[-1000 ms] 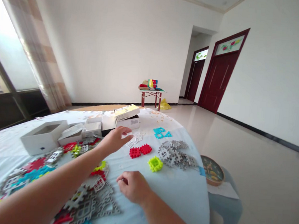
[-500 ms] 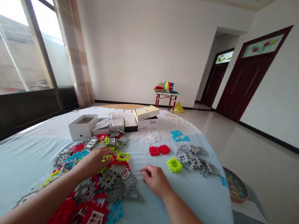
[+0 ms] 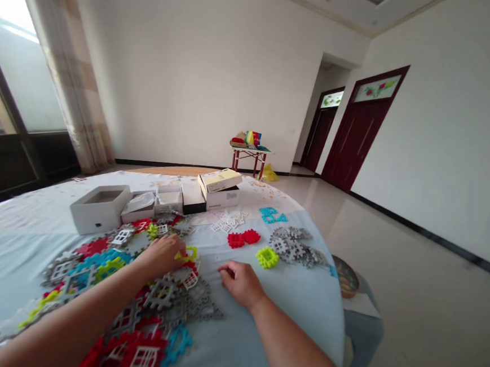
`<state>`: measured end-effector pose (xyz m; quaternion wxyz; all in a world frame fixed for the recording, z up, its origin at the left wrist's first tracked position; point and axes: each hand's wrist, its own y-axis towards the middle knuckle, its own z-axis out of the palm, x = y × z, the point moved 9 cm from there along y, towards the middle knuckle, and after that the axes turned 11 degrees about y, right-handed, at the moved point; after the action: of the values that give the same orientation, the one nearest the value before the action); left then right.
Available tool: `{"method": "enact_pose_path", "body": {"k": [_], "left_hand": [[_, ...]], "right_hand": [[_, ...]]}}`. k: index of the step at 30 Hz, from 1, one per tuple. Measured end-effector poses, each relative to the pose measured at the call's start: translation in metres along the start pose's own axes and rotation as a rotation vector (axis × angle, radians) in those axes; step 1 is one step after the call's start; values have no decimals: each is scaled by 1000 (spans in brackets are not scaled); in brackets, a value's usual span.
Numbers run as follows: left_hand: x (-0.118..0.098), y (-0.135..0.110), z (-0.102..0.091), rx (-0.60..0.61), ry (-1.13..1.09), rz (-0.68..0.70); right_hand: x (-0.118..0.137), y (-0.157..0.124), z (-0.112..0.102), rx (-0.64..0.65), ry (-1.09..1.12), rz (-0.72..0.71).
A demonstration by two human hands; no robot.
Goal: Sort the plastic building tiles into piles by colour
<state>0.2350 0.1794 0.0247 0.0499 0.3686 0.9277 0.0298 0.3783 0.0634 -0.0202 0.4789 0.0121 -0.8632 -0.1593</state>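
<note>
The left hand is over a mixed spread of toothed plastic pieces, fingertips at a lime piece; whether they grip it cannot be told. The right hand is by the blue cloth, fingers curled (palm hidden, so no telling if it grasps anything). From it: red pieces at twelve o'clock, lime block between one and two, grey heap at two

Red pieces, grey pieces (one piece lime-green)
</note>
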Motion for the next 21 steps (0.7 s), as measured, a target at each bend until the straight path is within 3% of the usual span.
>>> {"method": "enact_pose_path", "body": {"k": [4, 7, 12, 15, 18, 21], "left_hand": [[-15, -3, -16, -49, -137, 14], [-32, -3, -15, -15, -280, -2], [-65, 1, 25, 154, -531, -138], [-89, 6, 53, 229, -634, -227], [-111, 13, 73, 280, -688, -285], [-126, 16, 82, 325, -688, -295]], "right_hand": [[1, -2, 0, -34, -10, -11], [7, -3, -15, -127, 80, -37], [7, -13, -93, -530, 307, -31], [-2, -21, -129, -688, 373, -5], [-12, -24, -142, -728, 371, 10], [-19, -24, -141, -701, 312, 17]]}}
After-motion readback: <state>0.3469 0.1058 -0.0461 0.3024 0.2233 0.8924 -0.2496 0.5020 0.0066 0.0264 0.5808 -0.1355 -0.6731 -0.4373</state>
